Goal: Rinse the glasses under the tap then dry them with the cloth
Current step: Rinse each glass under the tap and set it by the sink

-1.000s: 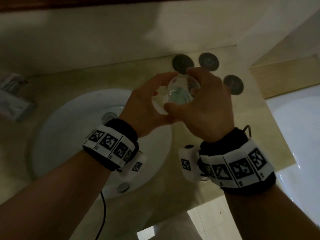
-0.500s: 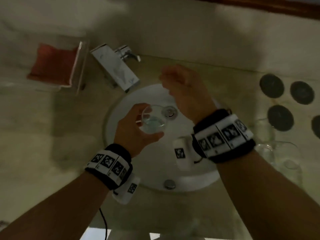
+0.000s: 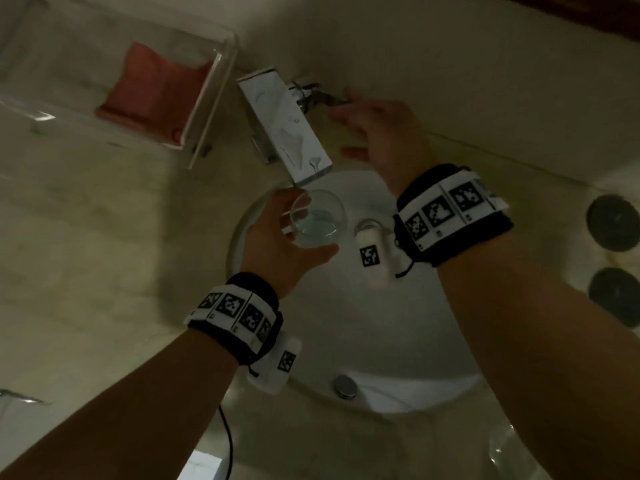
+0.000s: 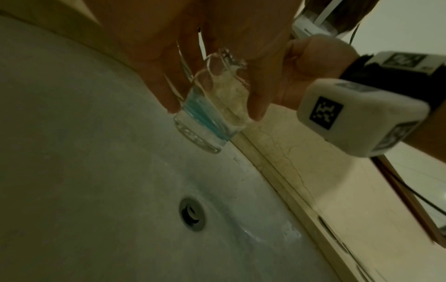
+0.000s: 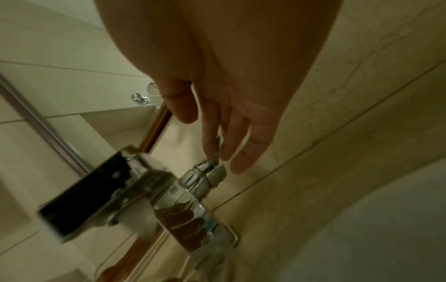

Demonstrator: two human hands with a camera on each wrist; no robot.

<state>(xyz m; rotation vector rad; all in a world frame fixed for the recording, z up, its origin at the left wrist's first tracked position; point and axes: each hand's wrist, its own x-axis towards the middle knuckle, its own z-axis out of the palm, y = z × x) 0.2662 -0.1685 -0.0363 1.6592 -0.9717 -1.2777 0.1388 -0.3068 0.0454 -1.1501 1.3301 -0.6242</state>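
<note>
Head view: left hand curls around a clear glass below the tap spout, over the washbasin; right hand, fingers straight, touches the tap lever.

Both forearms extend forward, each wrist wrapped in a black band with white marker tiles. The left hand is raised palm inward, its fingers and thumb curled round a small glass, gripping it at the sides, mouth upward. The right hand reaches farther forward and higher than the left, fingers extended and slightly spread, pointing away from the body; the index fingertip touches the tap lever, the thumb held apart.
</note>
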